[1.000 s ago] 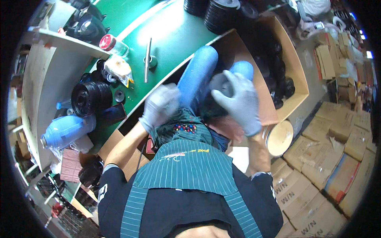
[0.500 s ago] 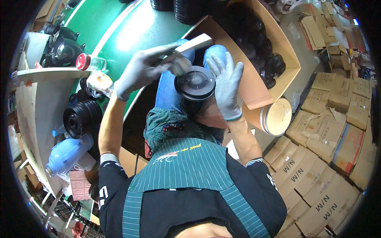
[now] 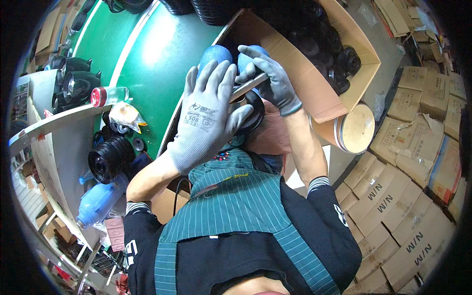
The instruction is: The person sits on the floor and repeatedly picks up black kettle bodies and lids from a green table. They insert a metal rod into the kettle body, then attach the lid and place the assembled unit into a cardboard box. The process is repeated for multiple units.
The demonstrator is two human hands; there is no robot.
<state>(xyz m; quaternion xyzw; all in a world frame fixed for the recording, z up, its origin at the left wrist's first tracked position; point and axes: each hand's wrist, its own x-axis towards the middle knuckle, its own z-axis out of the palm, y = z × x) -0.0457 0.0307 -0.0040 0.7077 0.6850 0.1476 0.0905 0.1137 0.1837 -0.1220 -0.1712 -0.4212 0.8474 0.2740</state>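
Both my hands wear grey work gloves. My right hand [image 3: 273, 81] is closed around a flat grey bar [image 3: 250, 86], which slants down to the left. My left hand [image 3: 205, 115] is open beside the bar's lower end, its back up and its fingers stretched out. Whether its palm touches the bar is hidden. Beneath the hands, at my lap, sits a round black part [image 3: 256, 114], mostly covered by the bar and my gloves.
An open cardboard box [image 3: 366, 78] of black round parts stands ahead on the right, beside a round drum [image 3: 358, 129]. To the left are a green table [image 3: 147, 54], a red-lidded jar [image 3: 109, 96], stacked black rings [image 3: 110, 157] and a blue bottle [image 3: 101, 201]. Cartons [image 3: 393, 196] fill the right.
The bar has passed from my left hand to my right hand, which was spread open beside the black part. My left hand has opened and come in over the lap.
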